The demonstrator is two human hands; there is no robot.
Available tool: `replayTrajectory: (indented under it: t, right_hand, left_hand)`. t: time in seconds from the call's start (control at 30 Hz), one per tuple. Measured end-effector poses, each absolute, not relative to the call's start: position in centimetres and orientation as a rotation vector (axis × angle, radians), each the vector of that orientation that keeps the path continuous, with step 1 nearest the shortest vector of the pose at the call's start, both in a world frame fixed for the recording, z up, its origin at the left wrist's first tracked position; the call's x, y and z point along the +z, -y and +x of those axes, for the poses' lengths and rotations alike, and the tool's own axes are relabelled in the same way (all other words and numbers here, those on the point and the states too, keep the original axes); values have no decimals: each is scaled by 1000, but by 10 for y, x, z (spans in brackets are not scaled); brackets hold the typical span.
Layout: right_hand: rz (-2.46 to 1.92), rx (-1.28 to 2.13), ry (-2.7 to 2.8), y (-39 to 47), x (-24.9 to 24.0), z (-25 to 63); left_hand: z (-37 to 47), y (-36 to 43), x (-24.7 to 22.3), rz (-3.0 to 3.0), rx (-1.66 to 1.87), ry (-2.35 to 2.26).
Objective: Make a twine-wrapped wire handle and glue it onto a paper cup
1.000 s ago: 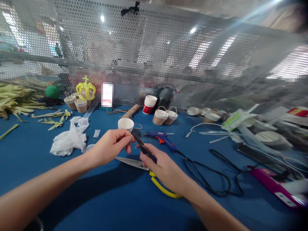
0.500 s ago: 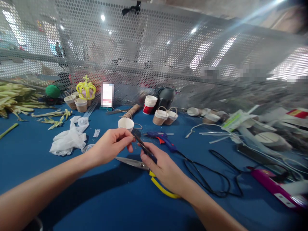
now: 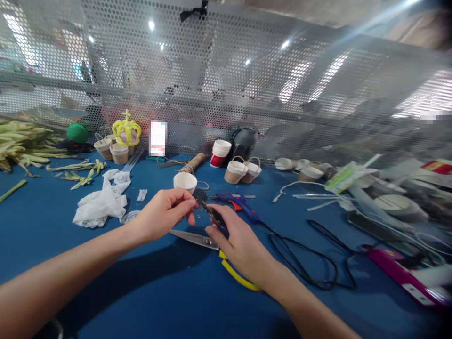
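Note:
My left hand (image 3: 173,209) is closed in a pinch, thumb against forefinger. What sits between the fingertips is too small to make out. In my right hand (image 3: 240,240) is a slim black-handled hand tool (image 3: 219,222) with a narrow metal tip, which points at the left fingertips. Its exact kind does not show clearly. Large scissors (image 3: 194,238) with yellow handles lie on the table, partly under my right hand. Just behind my left hand stands a white-lined cup (image 3: 185,181), with a loop of twine at its side.
Behind my hands are a blue glue gun (image 3: 243,207) with a black cord, twine-wrapped cups (image 3: 236,172), a stack of white cups (image 3: 221,151) and a twine roll (image 3: 194,163). White lace (image 3: 100,205) lies left. A purple power strip (image 3: 406,278) and plastic clutter are right.
The black-handled tool has turned slightly in my right hand, and its metal tip shows more. My left hand stays almost still in its pinch.

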State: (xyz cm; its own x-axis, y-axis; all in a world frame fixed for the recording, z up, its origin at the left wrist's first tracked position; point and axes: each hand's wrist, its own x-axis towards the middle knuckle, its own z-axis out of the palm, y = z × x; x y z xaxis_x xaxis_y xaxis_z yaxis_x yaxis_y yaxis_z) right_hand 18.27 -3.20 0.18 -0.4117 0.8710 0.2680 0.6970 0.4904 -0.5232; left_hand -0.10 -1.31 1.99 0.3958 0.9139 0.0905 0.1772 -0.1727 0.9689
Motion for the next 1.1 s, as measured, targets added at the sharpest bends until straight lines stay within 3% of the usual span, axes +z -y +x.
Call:
replayTrajectory:
  t: [0.57,1.1]
  right_hand:
    - [-1307,336,2186,31,0,183]
    - [-1265,480,2097,34,0,174]
  left_hand:
    - [-5,12,22,1347,763,-768]
    - [4,19,20,1194,885,-769]
